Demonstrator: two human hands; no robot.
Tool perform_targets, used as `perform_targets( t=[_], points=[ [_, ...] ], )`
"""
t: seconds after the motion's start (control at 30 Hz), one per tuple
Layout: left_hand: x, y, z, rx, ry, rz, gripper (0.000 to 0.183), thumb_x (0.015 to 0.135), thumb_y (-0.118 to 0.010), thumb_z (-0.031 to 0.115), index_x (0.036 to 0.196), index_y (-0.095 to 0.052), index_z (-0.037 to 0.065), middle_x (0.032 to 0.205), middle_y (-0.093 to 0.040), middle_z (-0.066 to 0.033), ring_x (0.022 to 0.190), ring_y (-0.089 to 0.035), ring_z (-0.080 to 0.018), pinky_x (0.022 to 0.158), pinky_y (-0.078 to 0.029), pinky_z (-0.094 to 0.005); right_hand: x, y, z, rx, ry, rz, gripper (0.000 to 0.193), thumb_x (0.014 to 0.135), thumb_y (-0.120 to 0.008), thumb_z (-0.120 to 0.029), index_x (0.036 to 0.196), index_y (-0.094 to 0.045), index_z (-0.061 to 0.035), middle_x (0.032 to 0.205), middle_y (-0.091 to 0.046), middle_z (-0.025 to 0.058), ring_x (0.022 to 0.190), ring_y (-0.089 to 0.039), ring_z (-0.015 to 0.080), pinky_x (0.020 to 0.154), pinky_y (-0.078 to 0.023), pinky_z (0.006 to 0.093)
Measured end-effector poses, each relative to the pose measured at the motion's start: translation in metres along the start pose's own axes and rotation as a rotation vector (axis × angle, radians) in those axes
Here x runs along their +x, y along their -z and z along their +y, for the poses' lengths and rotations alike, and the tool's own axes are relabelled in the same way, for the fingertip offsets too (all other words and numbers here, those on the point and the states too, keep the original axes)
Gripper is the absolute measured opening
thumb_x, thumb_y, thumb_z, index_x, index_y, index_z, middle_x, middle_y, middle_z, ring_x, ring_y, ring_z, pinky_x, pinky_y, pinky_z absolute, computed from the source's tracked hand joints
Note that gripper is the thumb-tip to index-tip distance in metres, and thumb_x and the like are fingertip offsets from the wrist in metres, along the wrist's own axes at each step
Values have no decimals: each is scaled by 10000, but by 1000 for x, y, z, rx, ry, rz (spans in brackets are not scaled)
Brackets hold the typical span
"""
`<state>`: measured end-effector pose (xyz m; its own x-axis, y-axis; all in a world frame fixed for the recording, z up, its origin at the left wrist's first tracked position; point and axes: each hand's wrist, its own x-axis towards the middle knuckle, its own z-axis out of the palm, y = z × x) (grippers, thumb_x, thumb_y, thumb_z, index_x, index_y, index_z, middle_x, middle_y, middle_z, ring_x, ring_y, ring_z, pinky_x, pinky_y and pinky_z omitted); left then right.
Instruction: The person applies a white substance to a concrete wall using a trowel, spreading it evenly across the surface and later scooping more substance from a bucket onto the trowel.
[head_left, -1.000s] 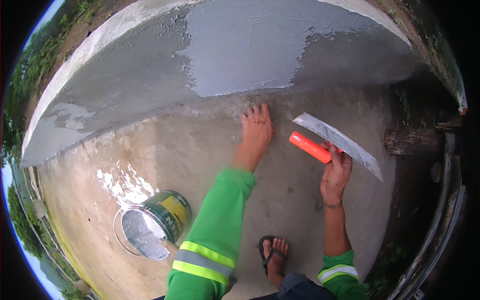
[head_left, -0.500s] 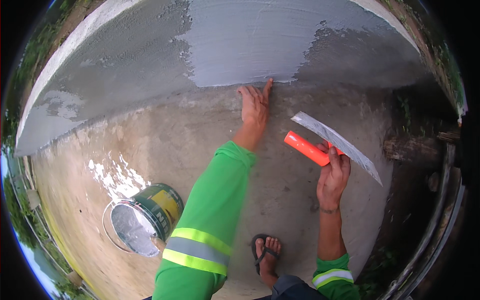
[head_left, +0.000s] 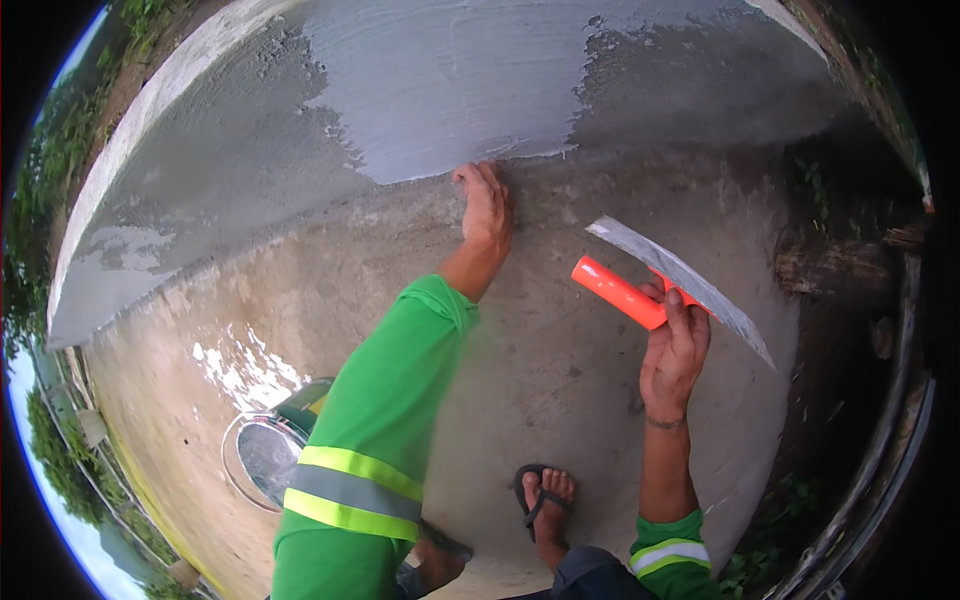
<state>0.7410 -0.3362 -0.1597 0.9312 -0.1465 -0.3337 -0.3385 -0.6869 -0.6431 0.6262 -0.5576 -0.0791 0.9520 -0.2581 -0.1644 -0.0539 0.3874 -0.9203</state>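
Your right hand [head_left: 674,352] grips a plastering trowel [head_left: 680,285], its orange handle jutting left and its grey, mortar-smeared blade tilted, held off the wall [head_left: 450,90] and lower right of the wet grey plaster. Farther up, your left hand [head_left: 486,205] lies open, fingers flat against that wall at the plaster's lower edge.

Trowel [head_left: 690,285]: flat grey-smeared steel blade, orange handle, held tilted in the right hand [head_left: 675,350] above the concrete.
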Motion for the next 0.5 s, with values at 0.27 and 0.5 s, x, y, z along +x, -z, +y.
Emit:
perform_targets(
  t=[0.27, 0.5],
  points=[
    [-12, -17, -5, -212, 84, 7, 482, 885, -509, 234, 1315, -454, 23, 1012, -587, -100, 899, -529, -266, 731, -342, -454, 2, -9, 8, 4, -21, -24, 188, 929, -586, -78, 1103, -573, -7, 1042, -614, 90, 946, -613, 204, 929, -462, 361],
    [-14, -17, -21, -122, 55, 104, 758, 883, -523, 240, 1537, -159, 121, 907, -581, -53, 819, -502, -215, 735, -333, -420, 1, -20, 18, -48, -31, -88, 226, 962, -534, -98, 1161, -537, 11, 1131, -607, 136, 960, -618, 205, 947, -472, 375]
  ],
)
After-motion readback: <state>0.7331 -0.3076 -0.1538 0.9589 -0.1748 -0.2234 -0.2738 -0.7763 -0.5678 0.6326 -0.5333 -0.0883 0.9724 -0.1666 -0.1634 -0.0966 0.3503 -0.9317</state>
